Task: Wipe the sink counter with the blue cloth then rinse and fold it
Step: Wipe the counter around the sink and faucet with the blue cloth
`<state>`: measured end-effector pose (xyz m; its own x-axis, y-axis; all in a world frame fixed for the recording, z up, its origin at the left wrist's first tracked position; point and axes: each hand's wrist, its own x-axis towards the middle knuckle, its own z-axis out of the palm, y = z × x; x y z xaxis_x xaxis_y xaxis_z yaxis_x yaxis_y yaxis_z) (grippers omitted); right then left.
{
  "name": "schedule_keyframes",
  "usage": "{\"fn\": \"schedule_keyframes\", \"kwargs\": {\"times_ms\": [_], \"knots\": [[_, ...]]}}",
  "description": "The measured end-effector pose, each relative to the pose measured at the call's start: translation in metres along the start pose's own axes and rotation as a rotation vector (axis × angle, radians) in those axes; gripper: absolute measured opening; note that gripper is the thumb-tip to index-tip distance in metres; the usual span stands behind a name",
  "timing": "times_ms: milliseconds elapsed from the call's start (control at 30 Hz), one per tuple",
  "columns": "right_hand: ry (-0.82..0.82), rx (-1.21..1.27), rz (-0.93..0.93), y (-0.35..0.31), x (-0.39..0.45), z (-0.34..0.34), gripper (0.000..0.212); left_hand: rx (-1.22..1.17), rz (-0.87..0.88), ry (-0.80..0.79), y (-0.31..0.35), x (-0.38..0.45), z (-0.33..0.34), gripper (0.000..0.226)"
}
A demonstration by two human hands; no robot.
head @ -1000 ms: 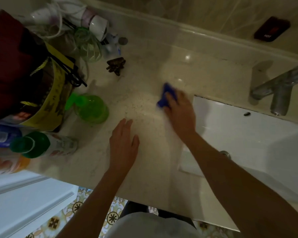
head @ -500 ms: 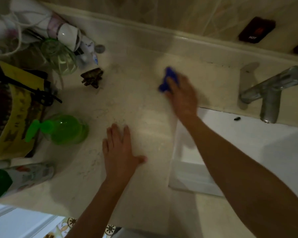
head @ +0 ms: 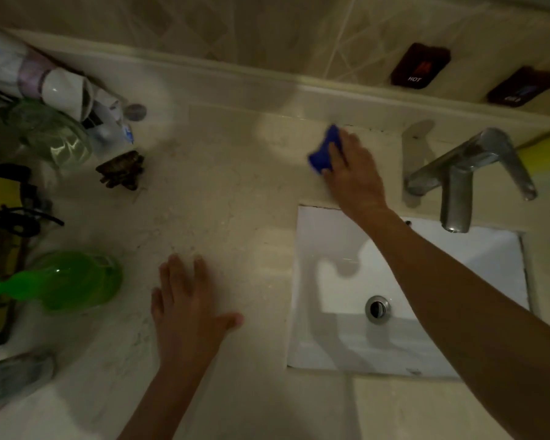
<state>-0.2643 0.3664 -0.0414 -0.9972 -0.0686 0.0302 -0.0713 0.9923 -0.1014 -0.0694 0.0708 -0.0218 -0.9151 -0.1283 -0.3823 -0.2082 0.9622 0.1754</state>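
Right hand [head: 353, 173] presses blue cloth [head: 323, 152] on counter [head: 223, 185] (wall tag [head: 419, 66] reads "HOT").

Counter [head: 223, 217] looks like pale stone, speckled, semi-gloss with faint sheen patches. Sink [head: 346, 344] is white glazed ceramic, smooth and glossy, shadows sharp on it. Drain [head: 377, 308] is shiny metal. Tap [head: 467, 166] is brushed metal, dull satin grey. Cloth [head: 323, 150] is blue, soft fabric, matt, bunched under right hand [head: 353, 171]. Green bottle [head: 73, 281] is translucent plastic, glossy highlight on top. Clear bag [head: 51, 138] is thin crinkled plastic, shiny. Wall tiles [head: 267, 30] are beige, smooth, low sheen. Dark clip [head: 121, 171] looks like mottled plastic; finish too blurred to tell.
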Motion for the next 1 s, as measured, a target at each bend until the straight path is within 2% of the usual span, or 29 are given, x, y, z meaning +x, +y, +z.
{"fn": "schedule_keyframes", "kwargs": {"times_ms": [67, 100, 233, 300, 367, 433, 500, 567, 600, 633, 700, 767, 867, 933, 1000], "knots": [[0.116, 0.124, 0.301, 0.030, 0.001, -0.003, 0.056, -0.006, -0.008, 0.002, 0.000, 0.000, 0.000, 0.129], [0.107, 0.142, 0.395, 0.041, -0.001, -0.005, 0.055, -0.013, -0.008, 0.006, 0.001, 0.000, 0.000, 0.129], [0.097, 0.220, 0.498, 0.030, -0.005, -0.002, 0.052, -0.047, -0.013, 0.010, 0.000, 0.001, 0.002, 0.130], [0.161, 0.276, 0.448, -0.001, -0.001, 0.002, 0.053, -0.055, -0.016, -0.005, 0.001, 0.001, 0.003, 0.129], [0.160, 0.318, 0.312, -0.041, -0.002, 0.006, 0.055, -0.051, -0.019, -0.013, 0.001, 0.002, 0.003, 0.128], [0.059, 0.366, 0.077, -0.082, -0.007, 0.009, 0.053, -0.036, -0.018, -0.005, 0.001, 0.002, 0.003, 0.127], [-0.027, 0.342, -0.265, -0.108, -0.023, 0.014, 0.048, -0.035, -0.006, 0.002, 0.000, 0.001, 0.003, 0.128], [-0.022, 0.297, -0.500, -0.102, -0.038, 0.013, 0.039, -0.040, 0.004, 0.006, -0.001, 0.001, 0.004, 0.128], [0.019, 0.282, -0.470, -0.087, -0.038, 0.012, 0.035, -0.045, 0.007, 0.013, -0.002, 0.001, 0.005, 0.127], [0.067, 0.279, -0.336, -0.069, -0.035, 0.011, 0.033, -0.058, 0.013, 0.025, -0.003, 0.001, 0.006, 0.126], [0.178, 0.241, 0.074, -0.022, -0.024, 0.008, 0.036, -0.087, 0.013, 0.032, -0.003, 0.001, 0.007, 0.125], [0.171, 0.253, 0.286, 0.005, -0.010, 0.005, 0.043, -0.126, 0.007, 0.041, -0.003, 0.001, 0.009, 0.125], [0.089, 0.282, 0.212, -0.031, 0.003, 0.008, 0.055, -0.144, 0.016, 0.042, -0.002, 0.001, 0.008, 0.124], [0.075, 0.319, 0.043, -0.077, -0.001, 0.014, 0.056, -0.164, 0.010, 0.011, -0.003, 0.001, 0.006, 0.122], [0.073, 0.334, -0.180, -0.128, -0.022, 0.018, 0.048, -0.188, 0.018, -0.020, -0.008, 0.002, 0.002, 0.110]]}}
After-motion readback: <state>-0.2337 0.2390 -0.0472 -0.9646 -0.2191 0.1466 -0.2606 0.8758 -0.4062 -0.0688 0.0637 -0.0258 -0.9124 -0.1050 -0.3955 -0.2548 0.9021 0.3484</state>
